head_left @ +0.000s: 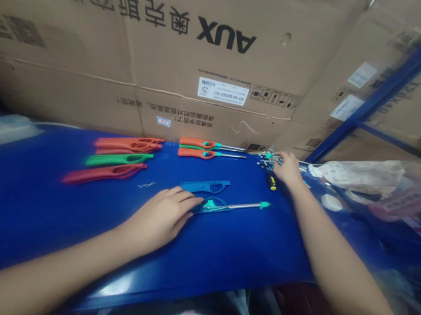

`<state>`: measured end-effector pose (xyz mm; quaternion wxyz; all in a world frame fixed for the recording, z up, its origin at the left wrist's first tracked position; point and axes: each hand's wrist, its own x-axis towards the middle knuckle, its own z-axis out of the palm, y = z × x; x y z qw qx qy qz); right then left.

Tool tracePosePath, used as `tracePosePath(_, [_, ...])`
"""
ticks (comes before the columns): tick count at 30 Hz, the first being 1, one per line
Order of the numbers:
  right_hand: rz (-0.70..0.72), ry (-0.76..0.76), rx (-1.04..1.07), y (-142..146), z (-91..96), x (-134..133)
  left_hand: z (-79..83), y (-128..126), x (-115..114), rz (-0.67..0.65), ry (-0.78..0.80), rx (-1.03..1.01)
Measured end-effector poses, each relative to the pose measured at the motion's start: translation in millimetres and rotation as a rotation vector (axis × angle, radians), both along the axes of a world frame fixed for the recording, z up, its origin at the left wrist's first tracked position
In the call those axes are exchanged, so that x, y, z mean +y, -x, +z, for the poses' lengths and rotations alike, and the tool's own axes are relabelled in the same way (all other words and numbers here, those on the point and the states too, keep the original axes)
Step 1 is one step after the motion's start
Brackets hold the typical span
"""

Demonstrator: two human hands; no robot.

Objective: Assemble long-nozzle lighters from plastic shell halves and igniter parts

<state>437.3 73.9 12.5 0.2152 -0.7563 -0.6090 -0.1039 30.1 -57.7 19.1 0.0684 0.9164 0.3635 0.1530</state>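
Observation:
My left hand is closed around the handle end of an open blue lighter shell, lying on the table. Green inner parts and a thin wire show in the shell, and a metal tube with a green tip points right. Just behind it lies the matching blue shell half. Over a small pile of metal and green parts, the fingers of my right hand are bent down; what they pinch is hidden. A black and yellow screwdriver handle lies beside this hand.
Orange lighters with metal tubes lie at the back. Red shells and a green shell are on the left, near some small pins. A white round cap and plastic bags lie right. A large cardboard box walls the back.

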Motion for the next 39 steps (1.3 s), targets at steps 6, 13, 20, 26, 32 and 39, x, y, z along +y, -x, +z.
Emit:
tracePosePath(6, [0.000, 0.092, -0.086, -1, 21.2, 25, -2.2, 1, 3, -0.009, 0.002, -0.044])
tracePosePath(13, [0.169, 0.323, -0.198, 23, 26.1, 46, -1.2, 1, 3, -0.018, 0.003, -0.040])
tracePosePath(20, [0.234, 0.288, -0.262, 52, 40.8, 37, -2.4, 2, 2, -0.034, 0.042, -0.058])
tracePosePath(26, [0.577, 0.143, -0.208, 117, 55.2, -26, 4.1, 3, 0, 0.098, 0.076, -0.198])
tracePosePath(32, [1.074, 0.101, 0.019, 177, 48.7, -104, 11.1, 3, 5, 0.067, 0.024, -0.352])
tracePosePath(39, [1.135, 0.029, 0.272, 181, 29.0, -119, 12.6, 0, 4, -0.033, 0.344, -0.459])
